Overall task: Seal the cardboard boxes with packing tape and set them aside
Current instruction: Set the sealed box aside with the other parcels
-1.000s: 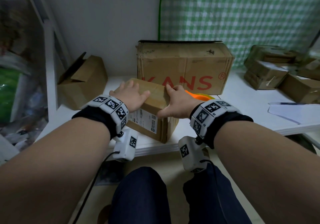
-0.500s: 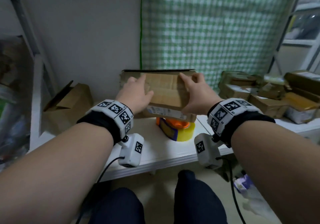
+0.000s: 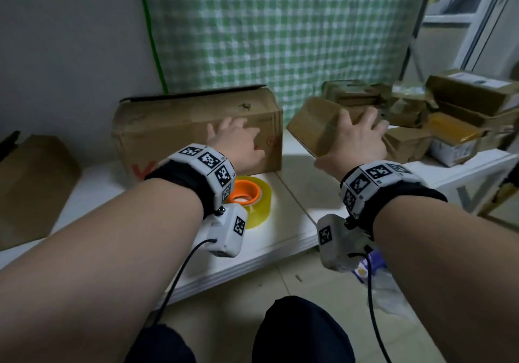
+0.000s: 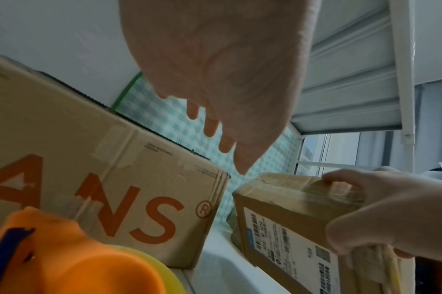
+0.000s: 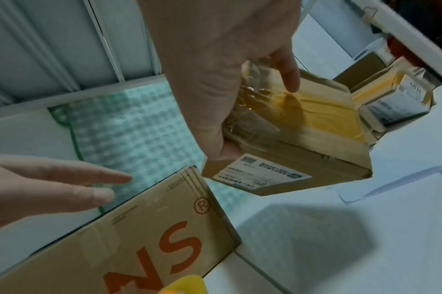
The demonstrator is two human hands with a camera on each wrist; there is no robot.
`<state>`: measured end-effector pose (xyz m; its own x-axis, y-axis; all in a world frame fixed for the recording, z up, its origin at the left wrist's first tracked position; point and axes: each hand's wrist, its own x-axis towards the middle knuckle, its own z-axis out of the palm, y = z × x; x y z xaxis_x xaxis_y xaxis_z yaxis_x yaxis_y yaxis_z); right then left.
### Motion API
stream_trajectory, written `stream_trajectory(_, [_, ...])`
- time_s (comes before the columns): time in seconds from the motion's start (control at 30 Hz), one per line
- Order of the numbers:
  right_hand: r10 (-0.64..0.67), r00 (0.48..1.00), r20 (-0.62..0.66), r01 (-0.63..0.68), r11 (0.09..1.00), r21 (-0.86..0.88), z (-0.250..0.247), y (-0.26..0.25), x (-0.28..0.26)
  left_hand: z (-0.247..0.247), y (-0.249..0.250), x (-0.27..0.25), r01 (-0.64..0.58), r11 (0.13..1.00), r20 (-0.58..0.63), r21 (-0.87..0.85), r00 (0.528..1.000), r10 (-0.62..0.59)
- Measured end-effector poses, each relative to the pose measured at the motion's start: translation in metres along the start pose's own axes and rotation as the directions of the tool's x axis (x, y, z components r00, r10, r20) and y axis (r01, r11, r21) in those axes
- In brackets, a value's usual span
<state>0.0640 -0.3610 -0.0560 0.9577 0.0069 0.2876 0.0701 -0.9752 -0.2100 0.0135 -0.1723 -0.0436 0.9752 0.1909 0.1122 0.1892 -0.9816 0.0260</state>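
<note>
Right hand (image 3: 355,138) grips taped small box (image 3: 314,127) aloft; left hand (image 3: 238,141) spread, empty, near big box (image 3: 179,121), contents unseen.

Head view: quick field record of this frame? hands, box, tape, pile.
left hand: open, holds nothing, in front of the big box
right hand: grips the small box
small box: taped, label on one side, in the air, off the table
tape roll: flat on the table, in front of the big box
pile: taped boxes at the table's right end
open box: far left
</note>
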Motion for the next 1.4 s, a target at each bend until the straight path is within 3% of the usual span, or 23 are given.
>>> stream_trajectory(0.2, [-0.100, 0.992, 0.071, 0.096, 0.994, 0.059, 0.034, -0.020, 0.031, 0.015, -0.007, 0.037, 0.068, 0.997, 0.022, 0.026, 0.997, -0.069])
stream_trajectory(0.43, [-0.214, 0.974, 0.079, 0.204, 0.972, 0.117, 0.046, -0.024, 0.043, 0.020, -0.016, 0.062, 0.178, 0.983, -0.081, 0.037, 0.981, -0.174])
stream_trajectory(0.57, [-0.236, 0.970, 0.066, 0.229, 0.968, 0.102, 0.049, -0.008, 0.048, 0.024, -0.014, 0.072, 0.186, 0.982, 0.043, 0.022, 0.982, -0.186])
stream_trajectory(0.67, [-0.153, 0.984, 0.088, 0.148, 0.987, 0.057, 0.051, -0.006, 0.054, 0.027, -0.014, 0.079, 0.273, 0.961, 0.136, -0.037, 0.954, -0.266])
stream_trajectory(0.77, [-0.089, 0.992, 0.087, 0.087, 0.996, 0.036, 0.051, -0.013, 0.062, 0.029, -0.016, 0.081, 0.299, 0.954, 0.155, -0.037, 0.944, -0.290])
stream_trajectory(1.0, [-0.097, 0.992, 0.077, 0.098, 0.995, 0.000, 0.050, -0.039, 0.069, 0.031, -0.027, 0.081, 0.333, 0.943, 0.100, -0.001, 0.938, -0.331])
stream_trajectory(1.17, [-0.169, 0.983, 0.077, 0.170, 0.985, -0.003, 0.047, -0.040, 0.066, 0.031, -0.025, 0.080, 0.421, 0.906, -0.020, -0.041, 0.906, -0.422])
stream_trajectory(1.3, [-0.283, 0.956, 0.077, 0.280, 0.959, 0.047, 0.049, -0.043, 0.060, 0.030, -0.023, 0.081, 0.371, 0.928, -0.112, -0.042, 0.921, -0.374])
stream_trajectory(1.4, [-0.430, 0.898, 0.095, 0.423, 0.902, 0.092, 0.057, -0.047, 0.056, 0.032, -0.023, 0.083, 0.295, 0.953, -0.120, -0.063, 0.946, -0.301])
